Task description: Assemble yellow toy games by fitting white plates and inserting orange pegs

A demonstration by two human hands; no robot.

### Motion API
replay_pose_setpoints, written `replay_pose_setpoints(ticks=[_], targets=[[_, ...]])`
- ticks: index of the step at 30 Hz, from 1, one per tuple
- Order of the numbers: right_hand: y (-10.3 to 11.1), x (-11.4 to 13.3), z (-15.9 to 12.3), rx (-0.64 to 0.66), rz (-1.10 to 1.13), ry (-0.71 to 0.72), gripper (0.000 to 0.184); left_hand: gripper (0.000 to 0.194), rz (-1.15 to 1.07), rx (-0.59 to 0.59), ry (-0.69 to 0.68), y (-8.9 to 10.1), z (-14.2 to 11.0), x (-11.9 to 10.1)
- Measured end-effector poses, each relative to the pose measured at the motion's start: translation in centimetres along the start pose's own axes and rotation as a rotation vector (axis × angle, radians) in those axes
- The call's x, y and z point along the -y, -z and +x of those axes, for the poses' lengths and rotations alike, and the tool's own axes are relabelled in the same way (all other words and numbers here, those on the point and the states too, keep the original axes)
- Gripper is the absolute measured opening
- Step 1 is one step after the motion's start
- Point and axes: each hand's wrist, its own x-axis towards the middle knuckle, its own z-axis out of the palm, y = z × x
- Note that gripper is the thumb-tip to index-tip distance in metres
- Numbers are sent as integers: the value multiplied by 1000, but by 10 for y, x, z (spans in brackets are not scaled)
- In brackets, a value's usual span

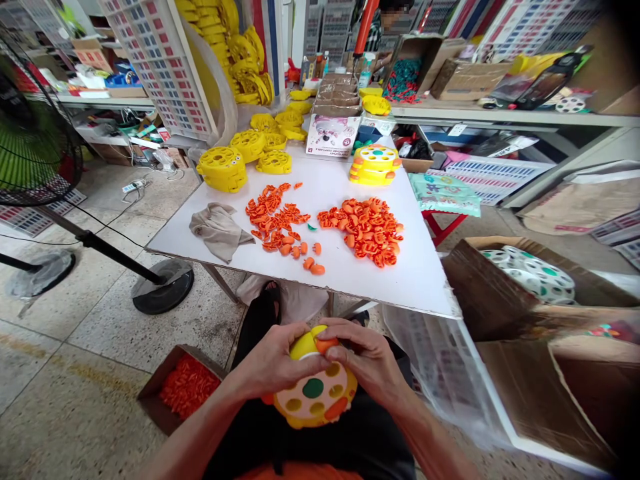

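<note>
Above my lap I hold a round yellow plastic toy body (295, 415) with a white disc face, a green centre and several round holes. My left hand (280, 360) is wrapped round its left upper side, thumb lying across the top. With its fingers closed at the upper right edge, my right hand (367, 357) presses on an orange plastic piece (326, 345) there. Another orange piece (336, 409) sits at the toy's lower right. On the white table ahead lie a pile of orange pieces (367, 230) and a looser pile of thinner orange parts (273, 217).
A grey cloth (220, 230) lies on the table's left. Yellow toy bodies (223, 168), a printed carton (333, 133) and a stack of finished-looking toys (374, 165) stand behind. Boxes of orange parts (187, 385) and white discs (535, 273) flank me. A fan (35, 140) stands left.
</note>
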Motion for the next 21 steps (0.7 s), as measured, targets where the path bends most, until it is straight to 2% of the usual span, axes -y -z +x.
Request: replay_pose_setpoints(ticks=[7,11,12,16,21], targets=[[-6,-1,-5,-33,66,-50,15,29,135,-65,-35,-3,-3,-6],[-8,1,-6,8,222,-149,53,24,270,-84,-92,-4,-5,-6],[-8,2,-6,23,220,-163,53,23,293,-85,-108,-4,-5,-6],[-8,-1,-4,12,81,-136,28,21,365,-112,-158,-4,-5,-2],[-12,-11,3,-38,66,-131,27,22,370,-120,-141,-2,-3,12]])
